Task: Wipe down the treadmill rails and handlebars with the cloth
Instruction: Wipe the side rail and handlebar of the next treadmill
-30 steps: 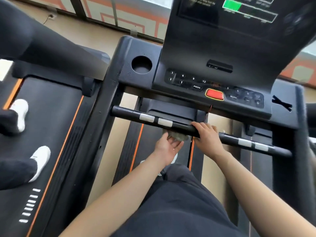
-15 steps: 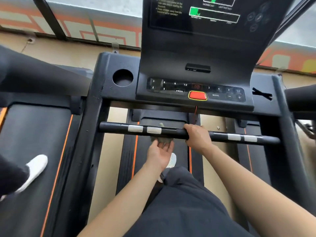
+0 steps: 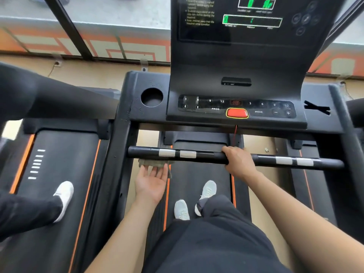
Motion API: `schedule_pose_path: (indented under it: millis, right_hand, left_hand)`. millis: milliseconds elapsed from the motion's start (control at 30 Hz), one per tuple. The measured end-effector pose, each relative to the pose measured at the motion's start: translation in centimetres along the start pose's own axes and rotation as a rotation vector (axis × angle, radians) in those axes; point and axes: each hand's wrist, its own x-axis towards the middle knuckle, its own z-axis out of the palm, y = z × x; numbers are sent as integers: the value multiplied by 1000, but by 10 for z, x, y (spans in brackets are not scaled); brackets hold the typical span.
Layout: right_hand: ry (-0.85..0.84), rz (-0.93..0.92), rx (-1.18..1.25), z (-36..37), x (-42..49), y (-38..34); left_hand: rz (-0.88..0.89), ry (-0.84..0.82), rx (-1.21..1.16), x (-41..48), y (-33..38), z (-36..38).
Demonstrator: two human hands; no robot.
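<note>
A black handlebar (image 3: 208,155) with silver sensor patches crosses the treadmill below the console. My right hand (image 3: 238,161) grips it near its middle. A grey-green cloth (image 3: 152,163) sits against the underside of the bar near its left end. My left hand (image 3: 151,181) is palm up under the cloth, with straight fingers pressing it to the bar. The black left side rail (image 3: 120,138) runs down from the console corner.
The console (image 3: 236,107) with a red stop button (image 3: 237,113) and a cup holder (image 3: 152,97) is above the bar. My feet in pale shoes (image 3: 206,191) stand on the belt. On the left treadmill (image 3: 55,154), another person's leg and white shoe (image 3: 64,196).
My left hand has slid the cloth leftward along the underside of the bar, from near my right hand toward the left end. My right hand keeps its grip.
</note>
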Motion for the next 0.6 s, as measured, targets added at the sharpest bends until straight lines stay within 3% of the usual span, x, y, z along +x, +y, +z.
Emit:
schedule_pose_path:
  millis: [333, 600]
  right_hand:
    - [-14, -20, -36, 4, 2, 2]
    - [4, -42, -71, 4, 2, 3]
  left_hand:
    - [156, 67, 54, 8, 13, 12]
    - [-72, 68, 170, -2, -60, 34]
